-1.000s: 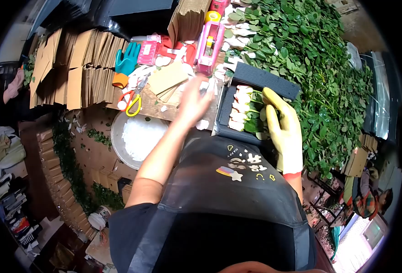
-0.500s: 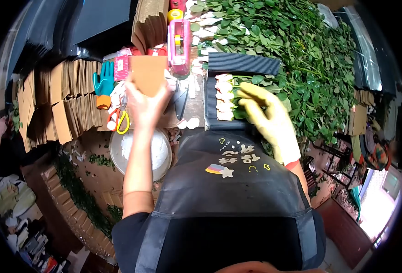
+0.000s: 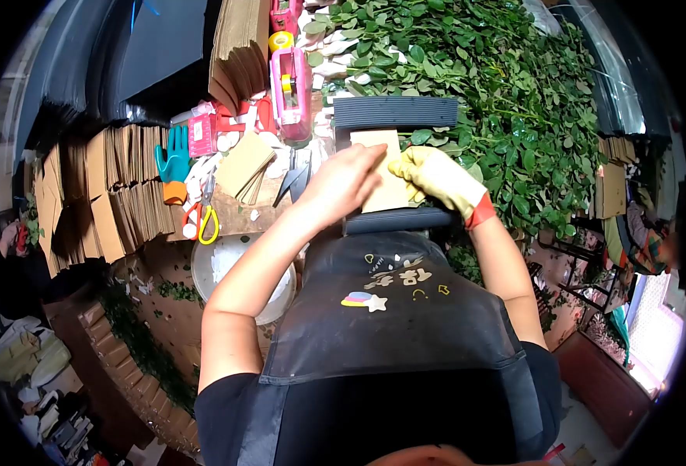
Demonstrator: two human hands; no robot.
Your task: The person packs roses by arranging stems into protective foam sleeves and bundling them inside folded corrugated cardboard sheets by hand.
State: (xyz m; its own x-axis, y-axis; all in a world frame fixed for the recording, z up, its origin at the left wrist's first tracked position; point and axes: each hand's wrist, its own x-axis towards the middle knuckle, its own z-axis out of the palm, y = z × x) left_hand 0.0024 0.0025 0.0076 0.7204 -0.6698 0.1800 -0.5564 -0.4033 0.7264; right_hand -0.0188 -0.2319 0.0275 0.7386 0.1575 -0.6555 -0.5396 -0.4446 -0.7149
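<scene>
A tan cardboard piece (image 3: 390,189) lies over the roses inside the black corrugated wrap (image 3: 396,113), hiding the blooms. My bare left hand (image 3: 341,183) rests at the card's left side, its fingers wrapped over the edge. From the right, my right hand (image 3: 435,179), in a yellow glove, has its fingers bent at the card's right edge, over the stems. The wrap's lower flap (image 3: 397,220) is raised near the apron. More cards (image 3: 245,165) lie fanned out on the table left of my hands, beside dark-bladed scissors (image 3: 294,180).
Leafy rose stems (image 3: 498,116) are heaped at the right. A pink tape dispenser (image 3: 299,116), yellow-handled scissors (image 3: 209,224) and a teal glove (image 3: 174,159) lie to the left. Stacked cardboard (image 3: 129,175) stands farther left. A white basin (image 3: 203,268) is below the table edge.
My left hand has carried a card from the left pile onto the roses. The fingers of my right hand have bent in at the card's edge. The view has shifted.
</scene>
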